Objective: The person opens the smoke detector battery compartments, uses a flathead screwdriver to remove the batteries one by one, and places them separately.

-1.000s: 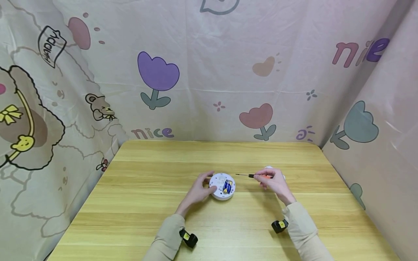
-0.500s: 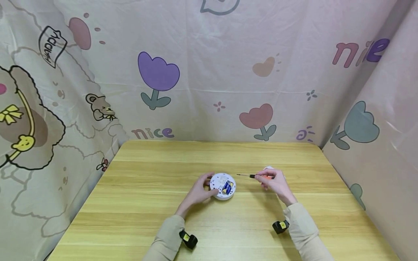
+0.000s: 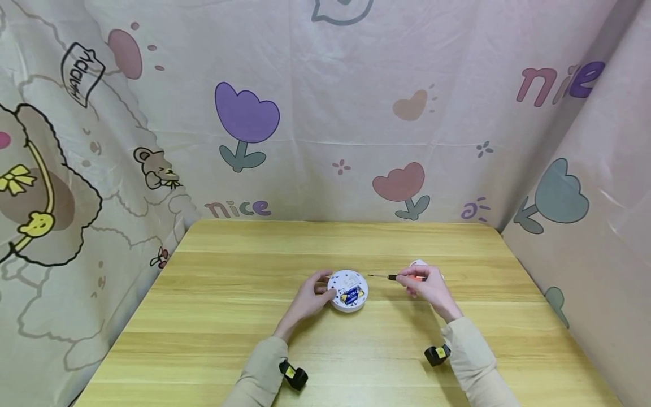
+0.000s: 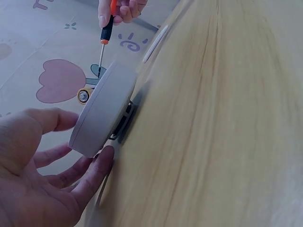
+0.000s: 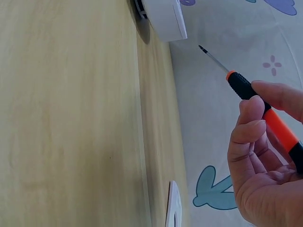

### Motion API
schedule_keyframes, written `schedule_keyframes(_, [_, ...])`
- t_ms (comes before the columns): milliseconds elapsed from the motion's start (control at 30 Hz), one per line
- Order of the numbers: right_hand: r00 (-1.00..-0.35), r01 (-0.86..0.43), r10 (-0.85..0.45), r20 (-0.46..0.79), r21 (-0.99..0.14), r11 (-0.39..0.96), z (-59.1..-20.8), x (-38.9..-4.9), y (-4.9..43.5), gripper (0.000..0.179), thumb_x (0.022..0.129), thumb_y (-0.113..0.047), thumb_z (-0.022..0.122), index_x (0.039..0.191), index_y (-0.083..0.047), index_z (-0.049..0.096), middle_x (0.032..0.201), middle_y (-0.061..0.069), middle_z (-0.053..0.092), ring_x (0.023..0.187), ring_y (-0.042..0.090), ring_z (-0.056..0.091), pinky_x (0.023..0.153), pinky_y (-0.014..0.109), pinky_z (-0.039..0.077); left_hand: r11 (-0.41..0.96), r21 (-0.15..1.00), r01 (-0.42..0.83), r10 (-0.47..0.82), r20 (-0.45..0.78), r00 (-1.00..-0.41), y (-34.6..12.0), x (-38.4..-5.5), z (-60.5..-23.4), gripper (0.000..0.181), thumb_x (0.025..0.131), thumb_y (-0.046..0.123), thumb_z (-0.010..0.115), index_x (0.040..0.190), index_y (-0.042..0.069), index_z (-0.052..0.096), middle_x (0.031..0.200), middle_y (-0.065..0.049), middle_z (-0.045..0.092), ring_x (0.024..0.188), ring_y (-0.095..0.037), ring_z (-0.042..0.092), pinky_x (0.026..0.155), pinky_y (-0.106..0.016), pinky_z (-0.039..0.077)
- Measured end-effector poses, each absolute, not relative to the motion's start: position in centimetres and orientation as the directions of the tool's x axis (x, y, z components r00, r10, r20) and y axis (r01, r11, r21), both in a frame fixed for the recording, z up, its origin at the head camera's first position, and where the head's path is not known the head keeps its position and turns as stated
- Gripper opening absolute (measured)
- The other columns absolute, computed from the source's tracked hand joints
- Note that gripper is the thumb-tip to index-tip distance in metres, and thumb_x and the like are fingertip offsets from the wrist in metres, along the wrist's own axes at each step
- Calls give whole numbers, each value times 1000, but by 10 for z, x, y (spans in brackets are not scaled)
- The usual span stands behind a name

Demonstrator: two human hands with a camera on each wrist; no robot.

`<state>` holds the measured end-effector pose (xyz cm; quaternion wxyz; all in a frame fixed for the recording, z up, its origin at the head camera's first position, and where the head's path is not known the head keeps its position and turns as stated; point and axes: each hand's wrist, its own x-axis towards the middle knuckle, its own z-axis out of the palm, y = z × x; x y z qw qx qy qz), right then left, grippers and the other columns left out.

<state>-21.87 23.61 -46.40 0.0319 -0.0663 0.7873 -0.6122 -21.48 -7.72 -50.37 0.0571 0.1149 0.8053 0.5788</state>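
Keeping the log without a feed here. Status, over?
Left hand gripping round white device, battery exposed. Right hand holding screwdriver, not touching device. White piece near right hand, not between screwdriver and device.

A curtained-off work nook
Cloth [image 3: 325,90] printed with tulips [image 3: 247,116] and a bear [image 3: 155,167] hangs round three sides of a wood-grain tabletop [image 3: 229,271] — the wider building cannot be told.

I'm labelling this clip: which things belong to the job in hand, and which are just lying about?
In the job: round white device (left hand); battery on it; screwdriver (right hand).
Lying about: flat white piece, possibly the device's cover.
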Motion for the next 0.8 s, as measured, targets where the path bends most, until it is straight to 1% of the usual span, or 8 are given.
schedule_keyframes(167, [-986, -82, -158, 44, -967, 242, -465, -219, 237, 27, 90, -9, 74, 104, 14, 69, 78, -5, 59, 56, 5, 56, 50, 18, 47, 287, 953, 97, 295, 9, -956, -77, -215, -504, 61, 86, 3, 69, 143, -1, 48, 137, -27, 55, 109, -31, 65, 78, -30, 63])
schedule_keyframes(233, [-987, -83, -156, 45, -967, 242, -465, -219, 237, 27, 90, -9, 74, 103, 14, 69, 78, -5, 59, 56, 5, 56, 50, 18, 47, 252, 964, 84, 303, 4, -953, -77, -215, -504, 61, 86, 0, 67, 143, -3, 47, 138, -29, 53, 109, -32, 65, 75, -31, 64])
schedule_keyframes(300, [-986, -86, -159, 47, -965, 246, -465, -219, 237, 27, 90, -9, 74, 104, 14, 69, 79, -5, 59, 56, 6, 56, 50, 18, 48, 237, 968, 81, 300, 6, -954, -77, -215, -504, 59, 87, -1, 66, 143, -4, 47, 138, -29, 53, 109, -32, 65, 74, -32, 64])
schedule_keyframes(400, [-988, -68, -149, 32, -967, 246, -465, -218, 237, 27, 89, -9, 74, 104, 13, 69, 78, -5, 59, 56, 6, 56, 50, 18, 48, 223, 972, 69, 291, 2, -957, -76, -215, -504, 56, 89, 0, 65, 142, -4, 48, 139, -29, 53, 109, -32, 65, 77, -33, 64])
schedule_keyframes(600, [-988, -60, -152, 23, -968, 244, -466, -219, 236, 28, 90, -10, 74, 106, 13, 69, 78, -6, 59, 57, 6, 56, 51, 18, 48, 206, 977, 48, 292, -15, -956, -77, -215, -505, 52, 93, 1, 61, 144, -2, 49, 141, -27, 52, 110, -30, 64, 80, -32, 64])
schedule_keyframes(700, [-987, -67, -157, 29, -968, 241, -466, -219, 236, 29, 90, -10, 74, 106, 13, 69, 78, -6, 59, 57, 5, 56, 51, 18, 48, 223, 972, 78, 316, 3, -949, -78, -215, -506, 55, 92, 1, 62, 145, -2, 47, 142, -28, 52, 113, -33, 63, 83, -34, 64])
schedule_keyframes(733, [-987, -66, -158, 29, -969, 239, -466, -219, 236, 29, 90, -10, 74, 106, 13, 69, 79, -6, 59, 57, 5, 56, 51, 18, 48, 238, 967, 94, 331, 10, -943, -78, -214, -505, 58, 91, 1, 62, 146, -2, 46, 143, -28, 52, 115, -35, 63, 86, -37, 63])
schedule_keyframes(800, [-987, -69, -161, 30, -968, 242, -465, -218, 236, 29, 90, -11, 75, 106, 13, 69, 80, -6, 59, 58, 5, 56, 51, 18, 48, 283, 950, 132, 364, 21, -931, -79, -213, -504, 65, 88, 5, 66, 148, -2, 43, 144, -28, 51, 120, -38, 60, 98, -46, 58])
